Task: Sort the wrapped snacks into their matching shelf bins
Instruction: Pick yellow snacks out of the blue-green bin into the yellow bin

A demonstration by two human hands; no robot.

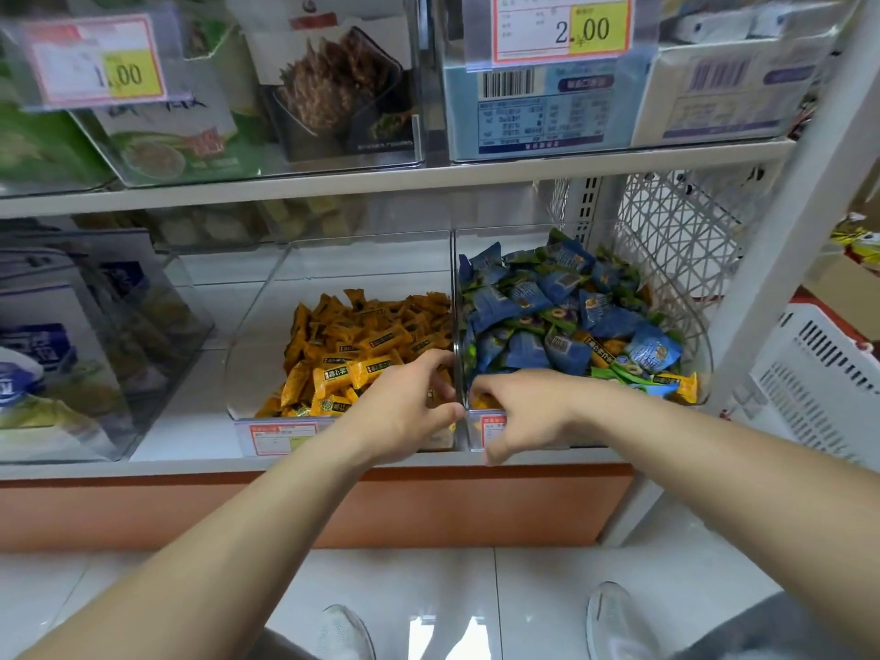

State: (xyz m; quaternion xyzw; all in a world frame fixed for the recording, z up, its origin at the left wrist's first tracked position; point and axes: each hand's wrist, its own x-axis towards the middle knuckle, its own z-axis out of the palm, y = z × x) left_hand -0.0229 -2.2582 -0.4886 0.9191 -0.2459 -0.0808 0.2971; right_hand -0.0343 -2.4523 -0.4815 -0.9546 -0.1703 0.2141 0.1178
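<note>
The left hand (409,412) curls over the orange snacks (352,354). Just beside it, the right hand (519,412) curls over an orange wrapper (483,402) below the blue snacks (562,302). Whether either grips anything, I cannot tell.

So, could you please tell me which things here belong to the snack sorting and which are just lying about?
Belonging: orange wrapped snacks, left clear bin, blue wrapped snacks, right clear bin, stray orange snack among the blue, left hand, right hand.
Lying about: price tags, boxed goods on the upper shelf, white basket.
</note>
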